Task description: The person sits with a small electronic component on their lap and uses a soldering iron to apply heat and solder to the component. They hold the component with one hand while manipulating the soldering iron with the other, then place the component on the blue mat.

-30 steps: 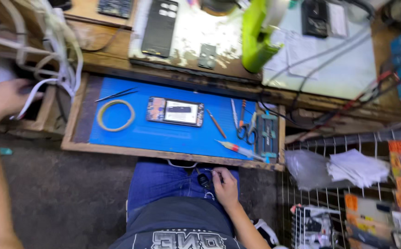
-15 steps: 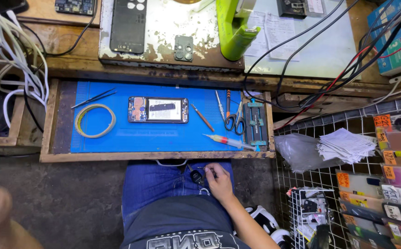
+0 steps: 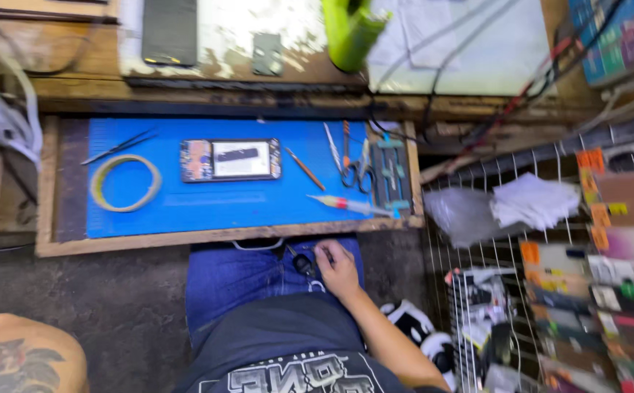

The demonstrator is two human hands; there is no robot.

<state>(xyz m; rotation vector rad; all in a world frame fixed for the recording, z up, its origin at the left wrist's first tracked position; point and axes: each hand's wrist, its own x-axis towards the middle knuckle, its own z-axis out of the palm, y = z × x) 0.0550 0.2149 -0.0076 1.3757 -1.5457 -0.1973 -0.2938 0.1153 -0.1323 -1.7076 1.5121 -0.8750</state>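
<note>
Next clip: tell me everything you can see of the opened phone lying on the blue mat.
The phone lies flat near the middle of the blue mat, long side running left to right. It is a dark rectangular slab with its back off: a large pale panel fills the middle and right, and a multicoloured band of parts sits at the left end. Finer detail is blurred. Nothing rests on it and no hand touches it; the tape ring lies apart to its left, and a thin orange-handled tool lies apart to its right.

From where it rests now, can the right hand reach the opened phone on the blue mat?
Probably yes. The right hand lies on the lap just below the tray edge, and bare blue mat lies before the opened phone; nothing blocks it.
</note>
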